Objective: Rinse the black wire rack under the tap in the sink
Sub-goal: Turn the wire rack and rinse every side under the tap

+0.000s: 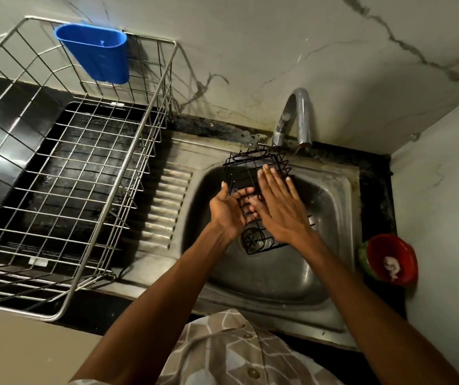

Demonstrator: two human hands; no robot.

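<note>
Closest to me is my own patterned, buttoned shirt (231,348), with both bare forearms reaching out over it toward the sink. Far to my left a steel wire dish basket (64,168) sits on the dark counter, and a blue plastic cutlery holder (95,52) hangs on its back rail against the marbled wall. Next comes the ribbed drainboard (167,201) of the stainless steel sink (331,207). My left hand (229,208) is palm up under the black wire rack (253,168), fingers curled through its wires and gripping it from below. The rack is held tilted over the sink basin, its upper end just under the spout of the curved chrome tap (292,118), its lower end above the drain strainer (252,238). My right hand (278,201) lies flat on top of the rack, fingers straight and together, pressing on the wires. I cannot tell whether water is running. Furthest right, a red bowl (392,259) with something pale in it rests at the counter's corner.
</note>
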